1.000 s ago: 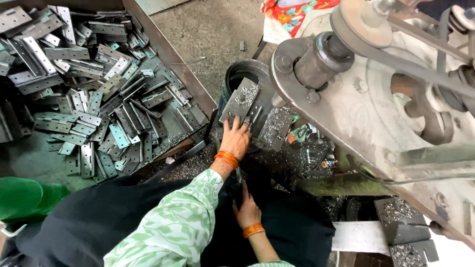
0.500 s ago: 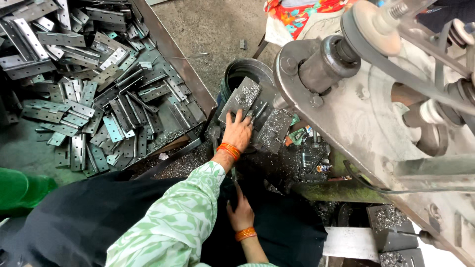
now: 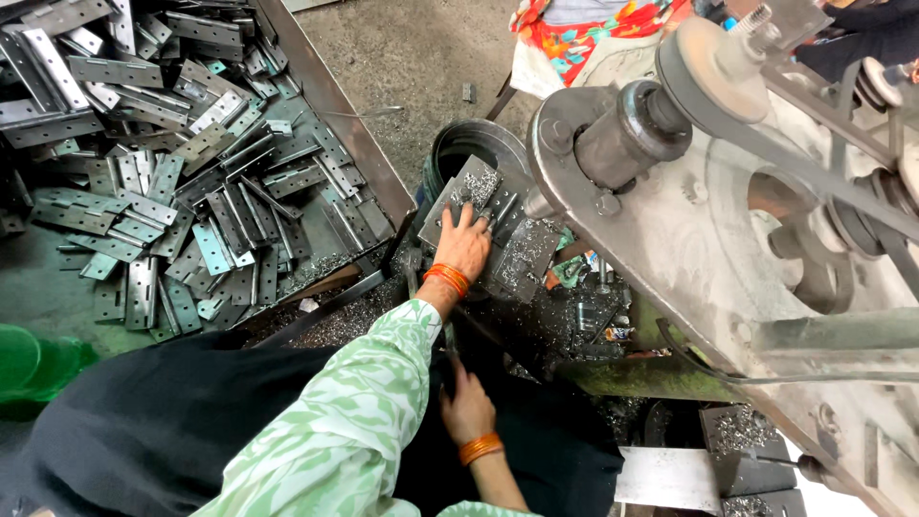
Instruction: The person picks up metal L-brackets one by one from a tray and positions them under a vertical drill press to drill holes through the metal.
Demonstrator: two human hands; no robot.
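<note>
My left hand [image 3: 465, 245], with orange bangles at the wrist and a green patterned sleeve, lies flat with fingers spread on a stack of grey metal hinge plates [image 3: 498, 251] dusted with metal shavings. The stack rests over a round dark bucket [image 3: 466, 146] beside a large belt-driven machine [image 3: 728, 220]. My right hand [image 3: 466, 406], also with orange bangles, sits lower, over the dark cloth on my lap [image 3: 172, 431]. Its fingers curl down by a thin dark bar, and I cannot tell whether they grip it.
A big metal tray [image 3: 330, 101] at the left holds several loose hinge plates [image 3: 172, 191]. Metal shavings [image 3: 335, 321] cover the ground by its corner. A green plastic object [image 3: 29, 369] is at the far left. A person in bright red patterned cloth [image 3: 598, 33] sits at the top.
My left hand has stayed on the plate stack, shifting slightly over it. My right hand stays low by my lap. The view has moved a little.
</note>
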